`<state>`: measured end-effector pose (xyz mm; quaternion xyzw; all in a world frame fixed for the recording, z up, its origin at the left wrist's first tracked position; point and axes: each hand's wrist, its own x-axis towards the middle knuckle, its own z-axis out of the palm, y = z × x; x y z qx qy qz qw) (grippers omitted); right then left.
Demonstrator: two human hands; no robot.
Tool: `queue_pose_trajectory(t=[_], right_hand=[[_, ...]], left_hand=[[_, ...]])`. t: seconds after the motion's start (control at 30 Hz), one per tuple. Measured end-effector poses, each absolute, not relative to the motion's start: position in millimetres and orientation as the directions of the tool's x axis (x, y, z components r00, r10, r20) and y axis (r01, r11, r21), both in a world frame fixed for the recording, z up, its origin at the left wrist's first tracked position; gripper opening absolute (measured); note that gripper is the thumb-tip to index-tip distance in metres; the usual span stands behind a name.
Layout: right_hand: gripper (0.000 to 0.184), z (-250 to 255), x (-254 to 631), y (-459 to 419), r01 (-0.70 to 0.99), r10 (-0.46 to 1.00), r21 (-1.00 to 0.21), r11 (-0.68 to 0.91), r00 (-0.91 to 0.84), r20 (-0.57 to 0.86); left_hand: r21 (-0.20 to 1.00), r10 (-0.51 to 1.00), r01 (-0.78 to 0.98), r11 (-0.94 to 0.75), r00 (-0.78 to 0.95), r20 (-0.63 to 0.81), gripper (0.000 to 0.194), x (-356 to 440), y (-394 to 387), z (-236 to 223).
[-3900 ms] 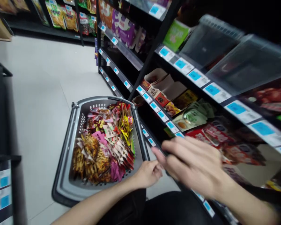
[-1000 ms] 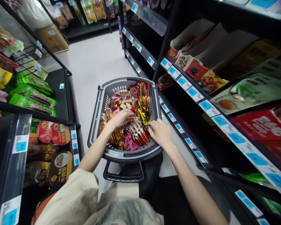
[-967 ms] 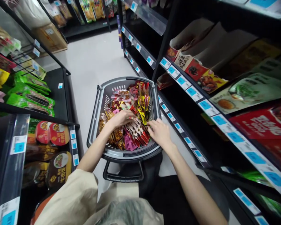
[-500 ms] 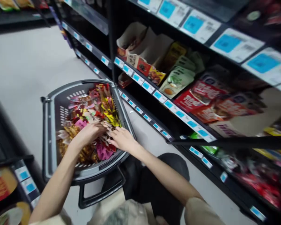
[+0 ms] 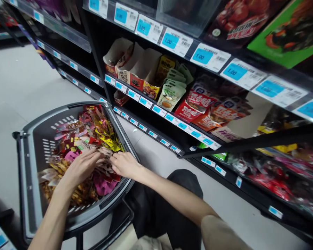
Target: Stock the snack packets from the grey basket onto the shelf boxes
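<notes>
A grey plastic shopping basket (image 5: pixel 28 166) stands on the floor at the lower left, heaped with small snack packets (image 5: pixel 94 132) in red, yellow, pink and brown. My left hand (image 5: pixel 80 166) lies on the pile with its fingers curled around a bunch of red-and-white packets. Close beside it, my right hand (image 5: pixel 123 164) grips the same bunch from the right, fingers closed. Both hands nearly touch over the middle of the basket.
Black store shelves (image 5: pixel 172 119) with blue price tags run along the right, holding cardboard display boxes (image 5: pixel 130 66) and flat snack bags (image 5: pixel 198 107). Pale floor (image 5: pixel 21 90) stretches away at the left. My dark-trousered knee (image 5: pixel 172 194) is below the hands.
The view has swung right and up toward the shelves, so the basket now sits lower left. Both hands stay in the basket and have drawn closer together on the packets.
</notes>
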<state>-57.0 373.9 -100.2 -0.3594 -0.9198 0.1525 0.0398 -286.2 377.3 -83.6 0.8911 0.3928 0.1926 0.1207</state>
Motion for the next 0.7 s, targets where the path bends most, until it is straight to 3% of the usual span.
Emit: queue_pose_trajectory(t=[0.1, 0.27, 0.33, 0.4, 0.47, 0.53, 0.63, 0.7], right_hand=[[0.023, -94.3, -55.9, 374.5, 0.669, 0.739, -0.396, 0.629, -0.673, 0.038], [0.041, -96.8, -55.5, 378.2, 0.571, 0.753, -0.604, 0.556, -0.654, 0.074], [0.036, -100.6, -55.1, 380.3, 0.501, 0.776, -0.708, 0.498, -0.622, 0.106], [0.027, -103.5, -54.7, 383.5, 0.414, 0.851, -0.831, 0.372, -0.510, 0.126], [0.021, -104.4, -54.5, 387.9, 0.296, 0.933, -0.935, 0.194, -0.349, 0.083], [0.023, -103.6, -54.6, 392.6, 0.145, 0.976, -0.989, 0.031, -0.218, -0.001], [0.033, -100.2, -55.2, 397.1, -0.047, 0.983, -0.995, -0.091, -0.163, -0.082], [0.038, -98.2, -55.5, 397.6, -0.101, 0.983, -0.989, -0.107, -0.163, -0.090]], left_hand=[[0.355, 0.720, 0.627, -0.693, 0.578, 0.384, 0.023, -287.7, 376.9, -77.2], [0.322, 0.627, 0.644, -0.693, 0.319, 0.711, 0.023, -282.2, 375.2, -75.5], [0.347, 0.598, 0.660, -0.667, 0.196, 0.777, 0.021, -279.0, 374.3, -77.5], [0.446, 0.618, 0.676, -0.587, 0.018, 0.786, 0.030, -276.9, 374.1, -79.9], [0.623, 0.701, 0.634, -0.459, -0.173, 0.692, 0.048, -275.3, 375.0, -81.8], [0.811, 0.843, 0.500, -0.305, -0.255, 0.474, 0.056, -273.2, 376.3, -83.6], [0.952, 0.981, 0.293, -0.086, -0.142, 0.132, 0.058, -267.4, 376.5, -89.1], [0.970, 0.997, 0.245, -0.005, -0.076, 0.025, 0.056, -261.9, 374.7, -94.9]])
